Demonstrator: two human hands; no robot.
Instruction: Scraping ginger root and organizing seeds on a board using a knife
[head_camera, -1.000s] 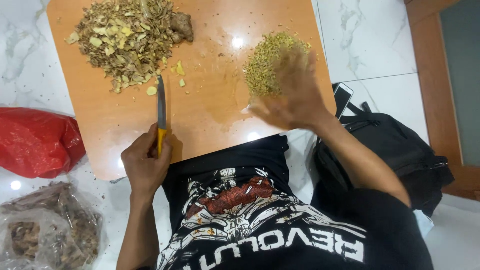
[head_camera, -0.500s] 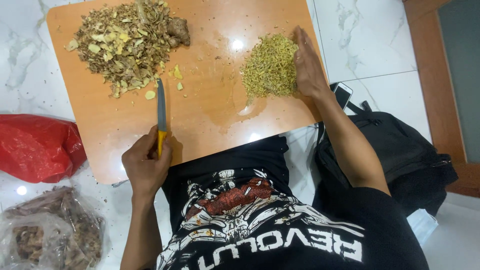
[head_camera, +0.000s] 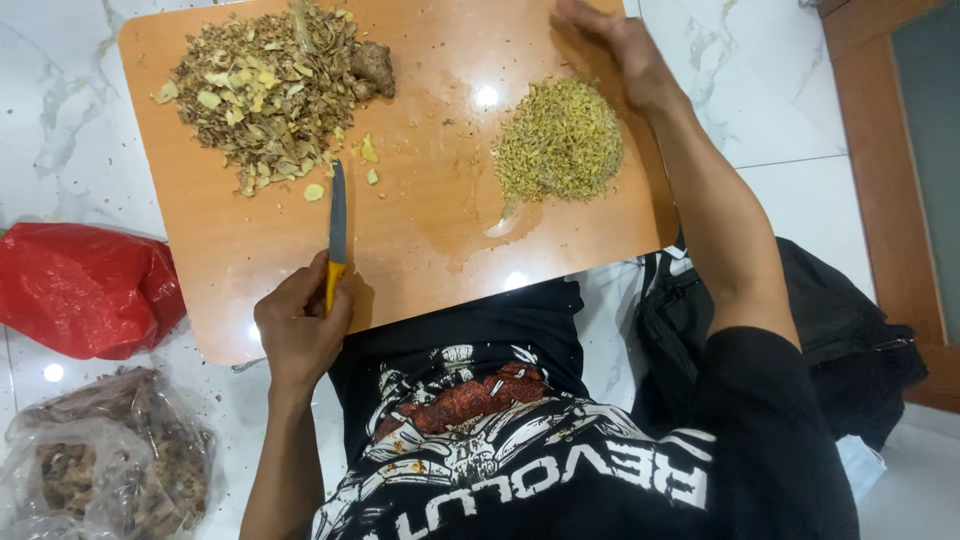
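A wooden cutting board (head_camera: 430, 220) lies on a white marble floor in front of my lap. My left hand (head_camera: 300, 330) grips the yellow handle of a knife (head_camera: 338, 215) whose blade rests flat on the board and points at a coarse pile of sliced root and peel (head_camera: 265, 95). A knobbly brown root piece (head_camera: 372, 65) sits at that pile's right edge. My right hand (head_camera: 615, 45) rests at the board's far right edge, just beyond a finely chopped yellow-green pile (head_camera: 560, 140), and holds nothing.
A red plastic bag (head_camera: 85, 290) lies on the floor left of the board. Below it is a clear bag of brown dried pieces (head_camera: 100, 460). A black bag (head_camera: 840, 320) sits by my right side. A wooden frame (head_camera: 880, 150) runs along the right.
My right hand has moved from over the fine pile to its far side, near the board's far edge. My left hand and the knife have stayed in place.
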